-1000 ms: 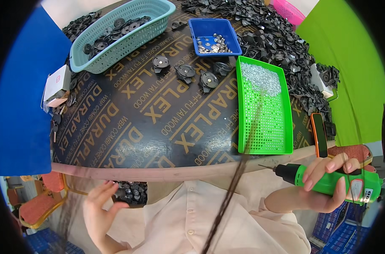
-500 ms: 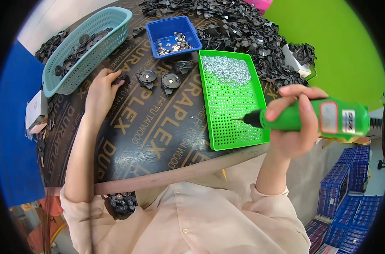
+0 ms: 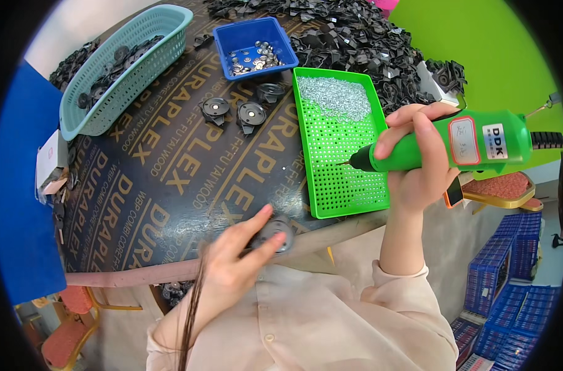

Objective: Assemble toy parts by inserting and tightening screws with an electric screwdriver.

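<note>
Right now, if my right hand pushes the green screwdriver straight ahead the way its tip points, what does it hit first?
Probably the green perforated tray. The right hand aims the green electric screwdriver leftward, its bit over the tray's holes. How high the tip sits above them is unclear.

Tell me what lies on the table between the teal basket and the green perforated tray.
In the head view, three loose black round parts lie between teal basket and green tray.

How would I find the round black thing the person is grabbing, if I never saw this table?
Start at the big dark table and go to its near edge, just left of the green tray. There the left hand pinches a round black part with a shiny middle. Its lookalikes lie far off by the blue bin, untouched.
</note>
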